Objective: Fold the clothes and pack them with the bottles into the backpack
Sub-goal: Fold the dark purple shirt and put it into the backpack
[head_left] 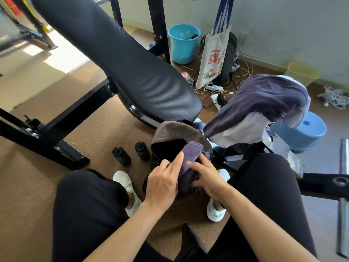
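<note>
A grey-brown backpack (170,130) stands open on the floor between my feet. A folded purple garment (190,157) sits half inside its opening. My left hand (163,183) grips the garment's left side, index finger stretched over it. My right hand (206,175) presses on its right side. Two dark bottles (121,156) (142,150) stand upright on the floor just left of the backpack. A purple and pale lilac garment (264,103) lies draped over the bench end at the right.
A black padded weight bench (117,53) slants across the middle, its steel frame (43,133) at the left. A blue bucket (182,45), a tote bag (213,57), cables, a power strip, a blue stool (304,131) and a yellow bin (302,72) stand behind and right.
</note>
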Tool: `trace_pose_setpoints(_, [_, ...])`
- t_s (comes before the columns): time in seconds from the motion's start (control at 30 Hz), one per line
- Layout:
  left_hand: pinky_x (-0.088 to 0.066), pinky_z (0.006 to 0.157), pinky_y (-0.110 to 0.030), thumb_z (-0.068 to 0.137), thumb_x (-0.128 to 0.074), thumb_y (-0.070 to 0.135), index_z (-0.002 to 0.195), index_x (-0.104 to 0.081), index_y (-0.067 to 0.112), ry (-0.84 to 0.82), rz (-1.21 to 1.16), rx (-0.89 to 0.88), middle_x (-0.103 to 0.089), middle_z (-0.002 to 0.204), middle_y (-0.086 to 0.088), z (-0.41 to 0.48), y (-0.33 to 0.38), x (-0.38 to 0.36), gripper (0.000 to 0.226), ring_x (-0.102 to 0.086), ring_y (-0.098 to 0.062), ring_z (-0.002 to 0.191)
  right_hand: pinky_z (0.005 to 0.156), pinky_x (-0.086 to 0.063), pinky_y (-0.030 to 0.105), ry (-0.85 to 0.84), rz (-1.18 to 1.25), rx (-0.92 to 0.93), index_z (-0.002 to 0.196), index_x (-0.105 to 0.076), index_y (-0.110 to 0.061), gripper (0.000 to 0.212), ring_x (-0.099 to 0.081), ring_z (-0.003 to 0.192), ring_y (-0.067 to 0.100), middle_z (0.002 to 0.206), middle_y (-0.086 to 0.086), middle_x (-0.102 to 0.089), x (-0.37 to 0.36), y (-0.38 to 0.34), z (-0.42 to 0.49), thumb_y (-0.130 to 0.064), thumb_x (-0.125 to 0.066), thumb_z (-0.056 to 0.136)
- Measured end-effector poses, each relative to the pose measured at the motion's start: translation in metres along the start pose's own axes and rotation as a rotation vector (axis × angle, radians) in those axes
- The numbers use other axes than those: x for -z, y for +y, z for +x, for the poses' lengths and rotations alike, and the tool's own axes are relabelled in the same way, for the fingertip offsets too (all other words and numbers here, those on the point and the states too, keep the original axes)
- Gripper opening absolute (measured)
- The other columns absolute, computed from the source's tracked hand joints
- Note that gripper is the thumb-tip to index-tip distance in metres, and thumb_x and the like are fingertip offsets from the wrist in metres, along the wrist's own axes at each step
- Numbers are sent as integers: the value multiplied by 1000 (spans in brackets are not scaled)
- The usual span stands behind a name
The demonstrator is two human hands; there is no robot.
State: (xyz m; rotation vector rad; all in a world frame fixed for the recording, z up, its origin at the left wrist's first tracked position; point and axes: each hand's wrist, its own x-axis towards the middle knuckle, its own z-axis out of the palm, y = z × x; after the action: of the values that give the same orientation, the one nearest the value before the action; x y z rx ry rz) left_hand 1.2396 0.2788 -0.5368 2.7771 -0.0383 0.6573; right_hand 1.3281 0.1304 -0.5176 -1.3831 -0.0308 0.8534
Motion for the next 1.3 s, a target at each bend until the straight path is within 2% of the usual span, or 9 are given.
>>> trace_pose_setpoints(0.2, [-48,93,-25,82,-64,32,141,-62,15,-203,-303,-22,-60,145,0,-1,-3,-3,61,-56,-13,115,82,-60,47,168,133,-45,126,-60,-32,22,-67,114,21,125,-2,-70,5,-2,3,-30,-49,107])
trace_pose_setpoints(0.33, [-56,89,-36,87,-67,40,105,-79,21,-16,-806,434,-75,114,12,6,-13,-1,29,-68,-10,104,81,-60,39,194,90,-33,126,-62,-34,25,-68,115,18,127,-4,-70,7,3,9,-22,-49,107])
trace_pose_setpoints(0.43, [-54,99,-32,78,-70,57,130,-62,32,-164,-885,684,-63,132,16,13,-20,0,58,-60,-6,118,97,-57,48,156,42,16,128,-60,-38,30,-66,120,18,126,-8,-71,5,3,10,-19,-50,107])
trace_pose_setpoints(0.6, [-24,109,-4,84,-79,45,157,-20,44,-512,-951,513,-22,161,27,16,-15,-1,94,-21,15,143,110,-47,46,66,-28,79,146,-50,-29,42,-60,129,19,137,-3,-66,1,13,14,-22,-53,105])
trace_pose_setpoints(0.8, [-31,115,-19,81,-85,41,143,-39,55,-645,-910,427,-38,154,26,4,-27,-13,79,-36,6,141,100,-49,20,76,-240,-54,154,-37,-29,55,-60,120,0,140,-8,-60,9,23,29,-22,-57,104])
trace_pose_setpoints(0.97, [-42,101,-23,75,-86,46,130,-53,50,-633,-714,501,-54,136,13,3,-57,-21,64,-52,-6,124,70,-50,19,27,-669,-126,141,-57,-21,43,-63,80,11,89,-3,-67,22,21,67,-21,-64,98])
trace_pose_setpoints(1.07, [-45,99,-37,76,-83,50,132,-50,51,-602,-610,632,-55,132,3,7,-79,-29,64,-54,-18,120,101,-46,38,21,-1246,8,141,-56,-27,46,-57,114,26,117,4,-63,35,18,100,-34,-62,96])
trace_pose_setpoints(1.17, [-48,98,-44,81,-77,46,128,-50,51,-604,-526,668,-56,127,-2,25,-101,-39,55,-57,-25,114,108,-34,52,-34,-1787,90,148,-44,-38,56,-31,132,39,147,10,-35,40,18,127,-47,-57,94])
trace_pose_setpoints(1.3, [-48,85,-40,87,-67,38,132,-51,44,-748,-293,570,-49,119,2,53,-122,-62,47,-59,-28,105,110,-27,60,-6,-1994,121,157,-19,-41,79,-18,141,39,164,11,-9,55,16,157,-54,-61,91])
